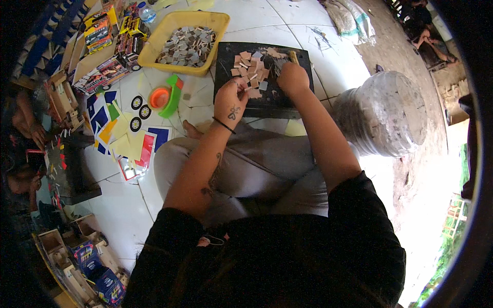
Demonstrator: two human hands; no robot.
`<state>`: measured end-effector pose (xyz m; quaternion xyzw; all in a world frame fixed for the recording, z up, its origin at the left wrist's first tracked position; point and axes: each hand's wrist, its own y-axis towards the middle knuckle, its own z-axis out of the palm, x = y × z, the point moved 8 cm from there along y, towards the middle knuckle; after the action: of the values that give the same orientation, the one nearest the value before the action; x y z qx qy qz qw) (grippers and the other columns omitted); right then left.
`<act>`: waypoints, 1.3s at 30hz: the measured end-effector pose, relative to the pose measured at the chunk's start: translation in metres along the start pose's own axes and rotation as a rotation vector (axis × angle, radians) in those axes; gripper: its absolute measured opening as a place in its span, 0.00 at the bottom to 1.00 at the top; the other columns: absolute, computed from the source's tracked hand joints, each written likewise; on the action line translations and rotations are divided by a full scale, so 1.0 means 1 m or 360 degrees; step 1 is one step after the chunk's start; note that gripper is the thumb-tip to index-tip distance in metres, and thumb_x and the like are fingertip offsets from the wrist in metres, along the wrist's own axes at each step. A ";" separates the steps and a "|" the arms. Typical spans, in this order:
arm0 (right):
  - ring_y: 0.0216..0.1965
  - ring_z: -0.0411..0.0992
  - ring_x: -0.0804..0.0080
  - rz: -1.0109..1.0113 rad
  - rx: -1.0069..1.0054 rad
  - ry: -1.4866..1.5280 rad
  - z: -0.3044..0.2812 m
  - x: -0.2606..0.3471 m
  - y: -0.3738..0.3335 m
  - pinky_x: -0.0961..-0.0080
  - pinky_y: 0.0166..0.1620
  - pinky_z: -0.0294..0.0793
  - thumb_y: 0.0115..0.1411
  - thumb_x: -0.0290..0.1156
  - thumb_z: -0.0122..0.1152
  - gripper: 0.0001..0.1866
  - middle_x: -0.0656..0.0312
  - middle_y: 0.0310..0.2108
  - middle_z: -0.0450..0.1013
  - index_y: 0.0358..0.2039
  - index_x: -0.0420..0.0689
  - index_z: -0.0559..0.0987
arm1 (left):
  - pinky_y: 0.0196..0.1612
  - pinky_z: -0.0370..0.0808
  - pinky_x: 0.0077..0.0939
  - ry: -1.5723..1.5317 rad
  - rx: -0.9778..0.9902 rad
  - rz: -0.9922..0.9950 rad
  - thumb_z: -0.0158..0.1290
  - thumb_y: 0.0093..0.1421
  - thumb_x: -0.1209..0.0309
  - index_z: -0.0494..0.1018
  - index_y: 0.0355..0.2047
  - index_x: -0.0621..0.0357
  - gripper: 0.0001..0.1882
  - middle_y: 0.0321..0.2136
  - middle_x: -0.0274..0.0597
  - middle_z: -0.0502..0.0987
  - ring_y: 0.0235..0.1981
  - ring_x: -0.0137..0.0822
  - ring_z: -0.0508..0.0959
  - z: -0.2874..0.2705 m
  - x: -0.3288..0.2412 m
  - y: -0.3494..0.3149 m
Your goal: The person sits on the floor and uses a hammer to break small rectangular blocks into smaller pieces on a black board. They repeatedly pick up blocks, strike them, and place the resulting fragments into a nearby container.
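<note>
A low black work block (pixel 226 51) stands before my crossed legs. On it lies a loose heap of small tan square pieces (pixel 251 65), with a few grey ones among them. My left hand (pixel 230 101) is at the heap's near edge, its fingertips pinched on a small pale piece (pixel 247 89). On the block's right side my right hand (pixel 294 80) is closed around a tool with a yellowish handle (pixel 293 56); its working end is hidden. Thin dark strands (pixel 279 65) lie beside that hand.
A yellow tub (pixel 222 28) holds many small grey squares (pixel 187 46). A green-and-orange tape dispenser (pixel 169 97), black toy wheels (pixel 136 124) and coloured sheets (pixel 123 146) lie left. Toy trucks (pixel 100 74) stand farther left, near another person's hand (pixel 38 134). A large cloudy plastic jug (pixel 382 113) is right.
</note>
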<state>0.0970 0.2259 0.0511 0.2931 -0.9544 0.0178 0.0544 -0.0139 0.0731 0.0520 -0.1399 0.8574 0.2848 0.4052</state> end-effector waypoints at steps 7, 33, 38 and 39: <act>0.30 0.77 0.59 -0.0140 -0.0092 0.0618 -0.018 -0.013 -0.011 0.68 0.35 0.75 0.50 0.30 0.60 0.09 0.50 0.29 0.77 0.28 0.37 0.78 | 0.34 0.70 0.33 0.0163 0.0183 0.0143 0.61 0.45 0.75 0.74 0.27 0.56 0.08 0.23 0.39 0.76 0.29 0.39 0.76 0.014 -0.002 0.005; 0.28 0.72 0.82 -0.0426 -0.0195 0.1420 -0.015 0.033 -0.054 0.82 0.32 0.72 0.55 0.23 0.61 0.04 0.63 0.26 0.76 0.31 0.37 0.77 | 0.34 0.67 0.33 0.0053 0.0279 -0.0053 0.63 0.44 0.68 0.77 0.22 0.52 0.06 0.21 0.35 0.79 0.25 0.37 0.78 0.022 0.019 0.015; 0.27 0.72 0.83 -0.0550 -0.0254 0.1287 -0.017 0.042 -0.054 0.83 0.30 0.72 0.55 0.22 0.61 0.04 0.63 0.25 0.76 0.31 0.36 0.77 | 0.34 0.66 0.35 0.0064 0.0312 -0.0073 0.63 0.44 0.66 0.77 0.23 0.54 0.08 0.22 0.36 0.79 0.27 0.38 0.78 0.023 0.020 0.015; 0.27 0.72 0.83 -0.0537 -0.0236 0.1283 -0.016 0.041 -0.054 0.82 0.30 0.72 0.54 0.22 0.62 0.04 0.62 0.25 0.76 0.31 0.36 0.77 | 0.34 0.66 0.35 0.0062 0.0303 -0.0053 0.63 0.44 0.66 0.77 0.24 0.54 0.09 0.22 0.36 0.79 0.27 0.38 0.78 0.022 0.018 0.015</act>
<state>0.0948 0.1593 0.0715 0.4097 -0.7944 0.0531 0.4453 -0.0195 0.0984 0.0326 -0.1205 0.8858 0.1925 0.4047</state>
